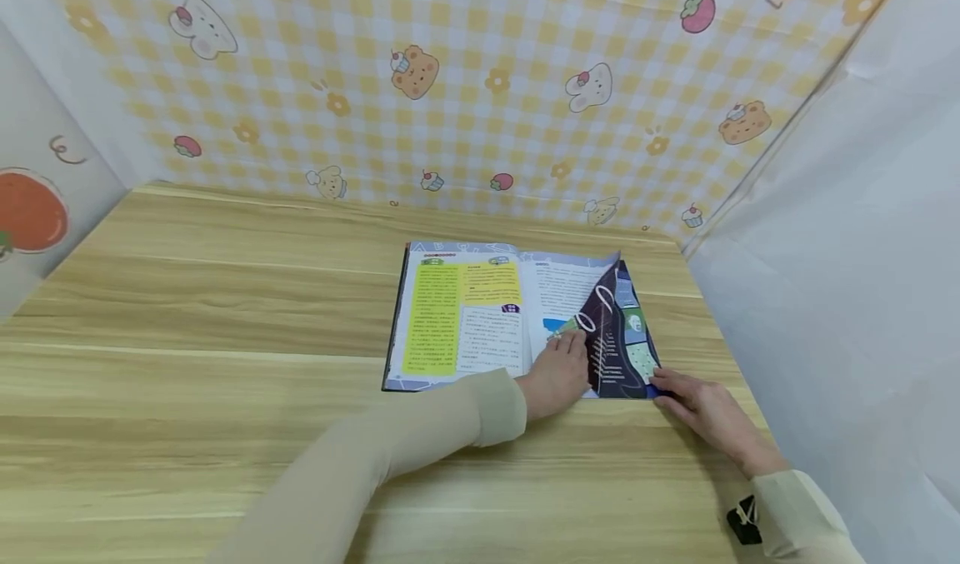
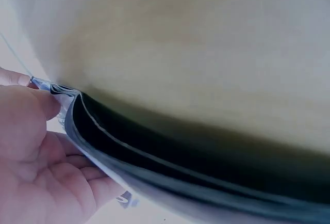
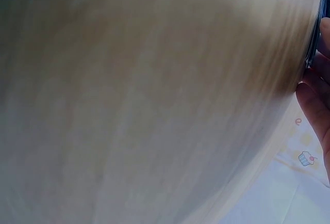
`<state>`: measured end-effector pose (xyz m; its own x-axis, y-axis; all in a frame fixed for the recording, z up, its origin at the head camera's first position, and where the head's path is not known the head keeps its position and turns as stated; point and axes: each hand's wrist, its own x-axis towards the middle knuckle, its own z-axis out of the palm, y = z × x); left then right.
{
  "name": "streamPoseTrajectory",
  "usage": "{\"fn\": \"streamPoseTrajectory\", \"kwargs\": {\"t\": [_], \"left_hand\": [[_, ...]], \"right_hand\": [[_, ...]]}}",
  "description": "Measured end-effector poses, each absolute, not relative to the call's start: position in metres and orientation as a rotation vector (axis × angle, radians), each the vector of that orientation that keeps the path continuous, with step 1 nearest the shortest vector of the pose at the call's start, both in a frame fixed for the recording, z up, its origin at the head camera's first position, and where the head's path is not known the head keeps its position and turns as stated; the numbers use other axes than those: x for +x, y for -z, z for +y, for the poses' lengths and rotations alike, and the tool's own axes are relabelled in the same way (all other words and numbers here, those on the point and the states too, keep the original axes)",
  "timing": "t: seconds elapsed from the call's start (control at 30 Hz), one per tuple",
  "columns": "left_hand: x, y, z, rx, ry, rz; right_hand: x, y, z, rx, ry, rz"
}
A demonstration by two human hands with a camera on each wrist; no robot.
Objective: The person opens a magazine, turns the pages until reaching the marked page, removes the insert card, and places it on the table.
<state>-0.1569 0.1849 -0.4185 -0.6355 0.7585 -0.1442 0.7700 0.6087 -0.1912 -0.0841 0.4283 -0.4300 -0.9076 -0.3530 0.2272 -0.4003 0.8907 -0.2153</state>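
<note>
An open book (image 1: 465,331) with printed pages lies on the wooden table. A leaf on its right side is lifted and curved, with a dark printed area (image 1: 611,356) beside it. My left hand (image 1: 557,376) lies palm down over the lower right page, its straight fingers touching the leaf; the left wrist view shows the hand (image 2: 51,177) beside the curved leaves (image 2: 154,167). At the book's lower right corner, my right hand (image 1: 705,410) pinches the edge between thumb and fingers. The right wrist view has this hand (image 3: 317,90) partly cut off.
The wooden table (image 1: 202,314) extends left of the book. A black binder clip (image 1: 744,521) is by the right sleeve. Behind stands a yellow checked cloth (image 1: 465,122) with cartoon prints, and a white sheet (image 1: 847,256) hangs on the right.
</note>
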Motion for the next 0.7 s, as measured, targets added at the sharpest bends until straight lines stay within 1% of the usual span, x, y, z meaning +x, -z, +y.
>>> {"fn": "streamPoseTrajectory", "kwargs": {"t": [0.7], "left_hand": [[-0.152, 0.417, 0.153, 1.340, 0.439, 2.789]], "right_hand": [[-0.084, 0.428, 0.427, 0.570, -0.379, -2.892]]}}
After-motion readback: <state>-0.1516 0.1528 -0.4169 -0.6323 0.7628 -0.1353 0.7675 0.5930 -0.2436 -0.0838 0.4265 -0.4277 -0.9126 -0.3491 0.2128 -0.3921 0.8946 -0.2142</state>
